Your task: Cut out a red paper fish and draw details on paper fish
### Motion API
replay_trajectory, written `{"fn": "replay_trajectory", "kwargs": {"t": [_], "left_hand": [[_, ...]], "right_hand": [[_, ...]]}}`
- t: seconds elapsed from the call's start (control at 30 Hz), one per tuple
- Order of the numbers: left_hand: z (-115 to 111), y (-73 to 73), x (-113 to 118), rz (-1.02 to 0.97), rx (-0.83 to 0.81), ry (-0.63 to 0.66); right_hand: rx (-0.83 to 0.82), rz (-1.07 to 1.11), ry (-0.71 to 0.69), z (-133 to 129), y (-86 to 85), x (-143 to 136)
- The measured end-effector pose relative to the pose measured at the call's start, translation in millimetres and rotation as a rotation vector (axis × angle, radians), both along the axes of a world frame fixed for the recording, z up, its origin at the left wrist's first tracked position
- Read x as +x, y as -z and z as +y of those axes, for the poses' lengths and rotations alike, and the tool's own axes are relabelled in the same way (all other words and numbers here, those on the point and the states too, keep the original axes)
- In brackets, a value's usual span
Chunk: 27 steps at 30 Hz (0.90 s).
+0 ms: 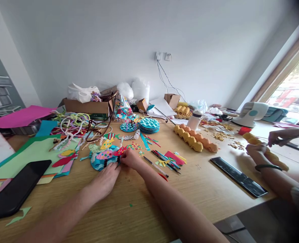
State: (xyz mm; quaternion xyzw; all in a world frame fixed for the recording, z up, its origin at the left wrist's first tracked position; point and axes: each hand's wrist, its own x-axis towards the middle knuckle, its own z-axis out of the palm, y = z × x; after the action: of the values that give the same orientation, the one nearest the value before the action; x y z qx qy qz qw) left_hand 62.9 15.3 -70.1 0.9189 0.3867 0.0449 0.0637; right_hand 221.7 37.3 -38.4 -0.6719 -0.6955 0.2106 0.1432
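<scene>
A blue wavy paper disc (96,164) bears several upright paper fish, among them a pink dotted fish (104,154), a yellow fish (107,144) and a green one (94,147). My left hand (109,176) rests low at the disc's front right edge, fingers closed on it beside a dark stem. Close by, my right hand (131,160) pinches at a red paper fish (119,151) on the same disc. Its fingertips partly cover what lies between them. Left of the disc, a red paper fish cutout (63,160) lies on coloured sheets.
Pencils and pens (166,161) lie right of my hands. Behind stand stacked blue discs (149,125) and a finished-looking fish piece (128,125). A black phone (19,189) is at left, another phone (238,176) at right. Another person's hands (257,152) hold a yellow egg-carton strip (274,160).
</scene>
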Motion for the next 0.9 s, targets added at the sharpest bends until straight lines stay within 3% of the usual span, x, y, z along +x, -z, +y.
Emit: {"fn": "replay_trajectory", "kwargs": {"t": [0.2, 0.53, 0.9], "left_hand": [[6, 12.5, -1, -0.045, 0.007, 0.001], [-4, 4.2, -8, -0.057, -0.004, 0.014], [5, 12.0, -5, -0.084, 0.043, 0.035]], "right_hand": [[0.040, -0.031, -0.006, -1, 0.2, -6], [0.010, -0.082, -0.001, -4, -4.8, -9], [-0.119, -0.169, -0.080, 0, -13.0, -12]]}}
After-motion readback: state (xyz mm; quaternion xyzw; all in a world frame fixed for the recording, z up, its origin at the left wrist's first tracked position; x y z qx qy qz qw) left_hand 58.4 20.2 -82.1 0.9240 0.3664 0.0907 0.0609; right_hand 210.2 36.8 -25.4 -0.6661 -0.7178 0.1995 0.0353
